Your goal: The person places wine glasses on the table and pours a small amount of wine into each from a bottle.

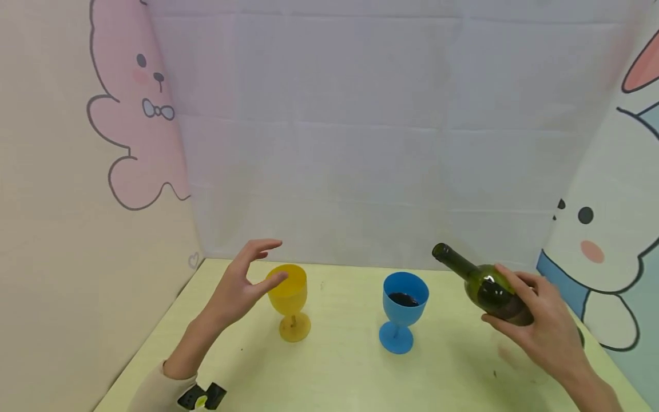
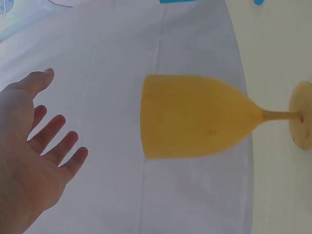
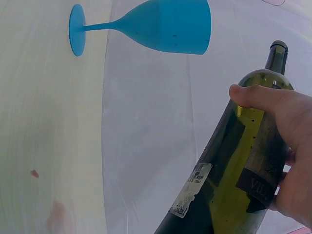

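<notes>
A black angular fitting (image 1: 191,396) edges the cream left sleeve (image 1: 161,390).

On the right, the bottle (image 1: 481,286) is being partly hidden by the right hand (image 1: 548,323). On the left, the yellow goblet (image 1: 292,297) is being partly covered by the left hand (image 1: 237,290). By the right wrist view's edge, the blue goblet (image 3: 175,24) is being cropped.

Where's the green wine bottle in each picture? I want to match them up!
Head: the green wine bottle is right of centre, below the middle, tilted in the right hand.
Left wrist: it's not in this picture.
Right wrist: the green wine bottle runs along the lower right, its neck towards the upper right.
Shared landmark: the pale creased backdrop is in all three.
</notes>
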`<state>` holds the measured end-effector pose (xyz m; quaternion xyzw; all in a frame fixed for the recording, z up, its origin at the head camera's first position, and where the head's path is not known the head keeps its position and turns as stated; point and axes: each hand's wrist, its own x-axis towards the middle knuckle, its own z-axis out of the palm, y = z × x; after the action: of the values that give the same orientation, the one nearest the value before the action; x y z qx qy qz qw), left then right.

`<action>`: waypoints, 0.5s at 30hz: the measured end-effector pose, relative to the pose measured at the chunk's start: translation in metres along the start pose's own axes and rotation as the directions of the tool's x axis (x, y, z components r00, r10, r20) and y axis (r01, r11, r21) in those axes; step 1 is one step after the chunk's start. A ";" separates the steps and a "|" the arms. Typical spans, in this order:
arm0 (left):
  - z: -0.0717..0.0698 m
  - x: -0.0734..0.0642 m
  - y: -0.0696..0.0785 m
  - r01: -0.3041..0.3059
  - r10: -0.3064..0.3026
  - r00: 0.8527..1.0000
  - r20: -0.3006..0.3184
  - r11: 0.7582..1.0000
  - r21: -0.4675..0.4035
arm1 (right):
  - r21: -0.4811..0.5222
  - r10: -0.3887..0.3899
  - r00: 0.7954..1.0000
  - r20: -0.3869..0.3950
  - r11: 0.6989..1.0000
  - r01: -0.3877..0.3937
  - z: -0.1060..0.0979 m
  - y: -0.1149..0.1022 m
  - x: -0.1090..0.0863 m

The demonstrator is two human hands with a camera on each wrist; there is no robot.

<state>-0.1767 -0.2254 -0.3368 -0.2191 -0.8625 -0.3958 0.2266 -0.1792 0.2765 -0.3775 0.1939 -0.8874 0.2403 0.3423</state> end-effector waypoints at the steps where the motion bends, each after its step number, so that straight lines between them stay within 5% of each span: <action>1: -0.004 -0.001 -0.005 0.016 -0.016 1.000 -0.007 1.000 0.011 | 0.005 -0.001 1.000 -0.001 1.000 0.001 0.000 0.000 0.001; 15: -0.030 -0.029 -0.067 0.214 -0.211 0.977 -0.045 0.973 0.083 | -0.007 0.036 0.999 0.016 0.999 -0.036 0.001 0.001 -0.006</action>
<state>-0.1844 -0.2943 -0.3748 -0.1084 -0.8933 -0.3835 0.2080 -0.1765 0.2778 -0.3825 0.1788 -0.8944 0.2417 0.3312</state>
